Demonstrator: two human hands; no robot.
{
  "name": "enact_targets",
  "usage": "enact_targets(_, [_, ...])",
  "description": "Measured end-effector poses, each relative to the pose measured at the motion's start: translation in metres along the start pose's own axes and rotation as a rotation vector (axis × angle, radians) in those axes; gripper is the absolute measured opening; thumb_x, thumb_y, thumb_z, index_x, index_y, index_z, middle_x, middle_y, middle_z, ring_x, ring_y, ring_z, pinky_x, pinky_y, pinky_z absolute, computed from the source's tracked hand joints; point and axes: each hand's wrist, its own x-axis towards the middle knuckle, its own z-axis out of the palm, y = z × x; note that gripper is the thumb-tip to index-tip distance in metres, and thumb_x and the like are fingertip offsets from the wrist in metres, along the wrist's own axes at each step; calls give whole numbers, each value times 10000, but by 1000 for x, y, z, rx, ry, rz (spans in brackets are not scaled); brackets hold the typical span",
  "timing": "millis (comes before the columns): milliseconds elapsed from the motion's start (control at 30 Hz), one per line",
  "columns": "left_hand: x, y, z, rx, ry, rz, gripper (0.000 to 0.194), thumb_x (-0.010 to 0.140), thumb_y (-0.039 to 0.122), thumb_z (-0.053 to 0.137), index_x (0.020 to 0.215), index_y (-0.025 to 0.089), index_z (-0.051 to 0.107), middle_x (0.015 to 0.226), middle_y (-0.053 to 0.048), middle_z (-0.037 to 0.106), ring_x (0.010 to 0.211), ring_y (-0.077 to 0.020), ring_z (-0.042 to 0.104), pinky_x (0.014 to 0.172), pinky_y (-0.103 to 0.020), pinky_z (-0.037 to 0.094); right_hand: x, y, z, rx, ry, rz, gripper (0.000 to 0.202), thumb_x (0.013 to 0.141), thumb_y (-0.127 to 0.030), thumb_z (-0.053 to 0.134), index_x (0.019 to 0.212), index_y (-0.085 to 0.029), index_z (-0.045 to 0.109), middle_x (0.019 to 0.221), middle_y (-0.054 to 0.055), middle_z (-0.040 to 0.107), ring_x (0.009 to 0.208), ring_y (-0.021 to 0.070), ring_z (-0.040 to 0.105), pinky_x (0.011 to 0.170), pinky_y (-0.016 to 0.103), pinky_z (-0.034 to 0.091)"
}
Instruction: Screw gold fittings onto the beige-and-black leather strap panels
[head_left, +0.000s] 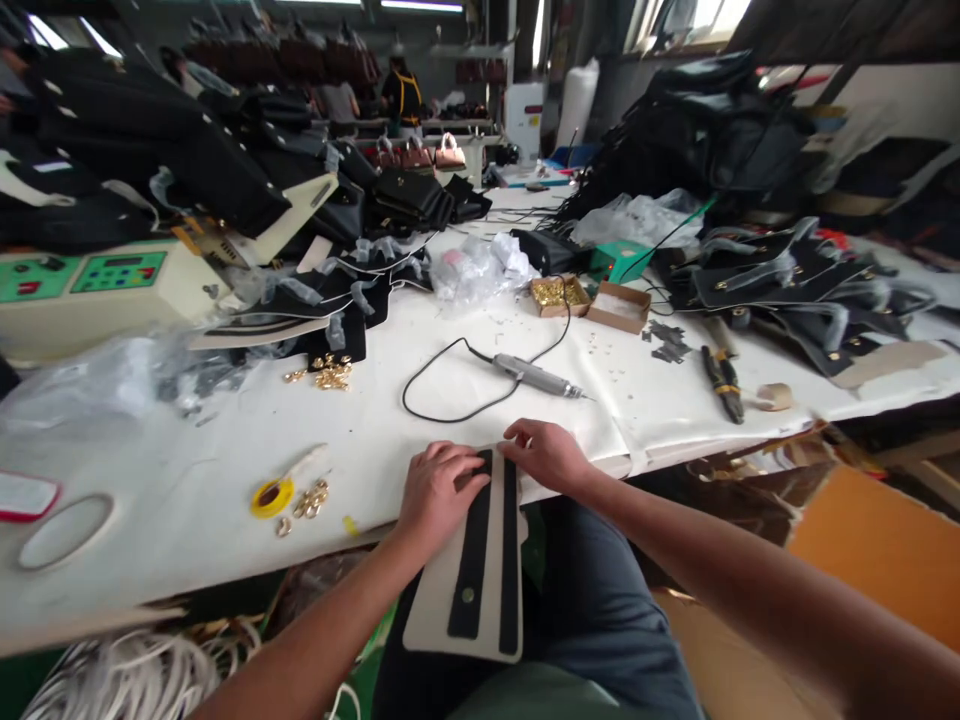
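Note:
A beige panel (439,605) with two dark strips lies from the table's front edge down over my lap. One dark strip (470,560) bears a round metal snap near its lower end. At the panel's upper left, my left hand (442,490) has its thumb and fingers closed on the panel's top part and the dark strip. My right hand (546,452) pinches the panel's top right corner, with its fingers curled. Just beyond my hands a grey electric screwdriver (536,375) rests on the white table (375,430), its black cord looped to the left.
Gold metal pieces (332,374) and a yellow tape roll (271,496) sit on the left. Small boxes (619,306) stand farther back. Pliers (723,385) lie on the right. Black bag parts (780,285) are piled on both sides; a person (403,92) stands far back.

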Motion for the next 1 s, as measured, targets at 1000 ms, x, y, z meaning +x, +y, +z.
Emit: enact_targets(1000, [-8,-18,12,-56,173,87,326,656,69,870,897,269,781,1002,-7,804,994,-280,709,864,-458,571,64,183,-107,-369,243,241,295,924,-385,530,913,-278,804,992,52,785,890,257,709,654,310,389])
